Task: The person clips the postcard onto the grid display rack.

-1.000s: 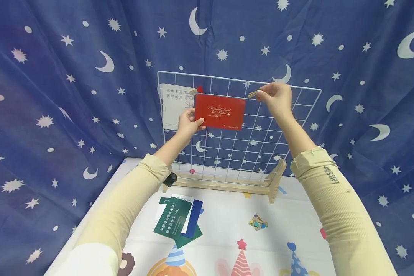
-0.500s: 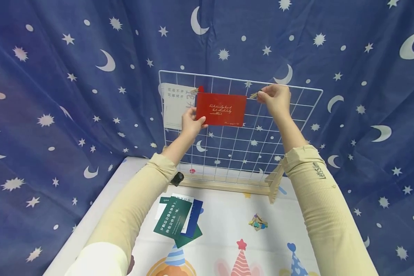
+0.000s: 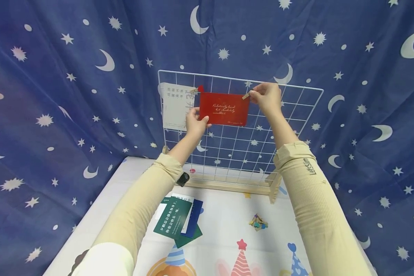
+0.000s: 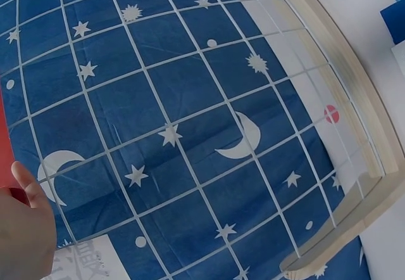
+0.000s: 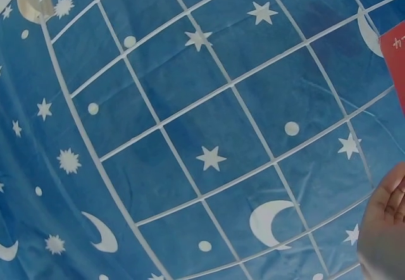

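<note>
In the head view a red card [image 3: 223,109] with script lettering lies against the upper part of a white wire grid [image 3: 279,115]. The left hand [image 3: 196,122] pinches its lower left corner, thumb in front. At the card's upper right corner, the right hand [image 3: 267,99] pinches a small wooden clip [image 3: 246,96]; whether the clip bites the card cannot be told. A white card [image 3: 174,105] hangs at the grid's left, with another clip [image 3: 194,91] and a bit of red at its upper right. Both wrist views catch part of a hand and the red card's edge.
On the white table [image 3: 224,218] lie overlapping green, white and blue cards [image 3: 174,217] at left and a small pile of clips [image 3: 258,222] at right. The grid's wooden base [image 3: 227,186] stands behind them, before a blue star-patterned curtain [image 3: 241,23].
The right hand has moved left, bringing its clip from beside the red card to the card's upper right corner. The left hand and the red card have shifted slightly right.
</note>
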`<control>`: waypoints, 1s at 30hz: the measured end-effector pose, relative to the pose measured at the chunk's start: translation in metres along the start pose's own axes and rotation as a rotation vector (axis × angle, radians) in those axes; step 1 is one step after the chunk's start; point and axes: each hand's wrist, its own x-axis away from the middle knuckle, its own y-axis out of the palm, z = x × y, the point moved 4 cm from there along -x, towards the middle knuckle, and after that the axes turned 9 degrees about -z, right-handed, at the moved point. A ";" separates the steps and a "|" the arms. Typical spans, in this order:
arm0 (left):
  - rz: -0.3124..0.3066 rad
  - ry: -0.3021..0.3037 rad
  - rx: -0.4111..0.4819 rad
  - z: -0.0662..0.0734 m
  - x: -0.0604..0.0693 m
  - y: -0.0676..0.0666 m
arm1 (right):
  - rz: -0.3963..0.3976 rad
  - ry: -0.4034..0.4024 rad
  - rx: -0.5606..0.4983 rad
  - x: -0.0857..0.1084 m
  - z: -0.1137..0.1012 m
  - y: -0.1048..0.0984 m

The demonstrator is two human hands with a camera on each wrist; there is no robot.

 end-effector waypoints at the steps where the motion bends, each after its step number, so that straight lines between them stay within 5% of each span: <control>1: 0.004 -0.004 0.001 0.000 0.000 0.000 | -0.010 0.005 0.001 0.000 -0.001 0.001; 6: 0.013 -0.011 -0.037 0.002 0.002 -0.002 | -0.035 0.015 0.027 0.000 -0.002 0.008; 15: -0.017 0.033 -0.250 0.010 0.003 0.003 | -0.005 0.015 0.105 0.002 0.000 0.009; 24: -0.022 0.057 -0.244 0.007 0.011 -0.002 | 0.015 -0.003 0.063 0.006 0.008 0.005; 30: -0.036 0.134 -0.226 0.007 0.016 -0.006 | 0.045 -0.055 0.112 0.009 0.009 0.004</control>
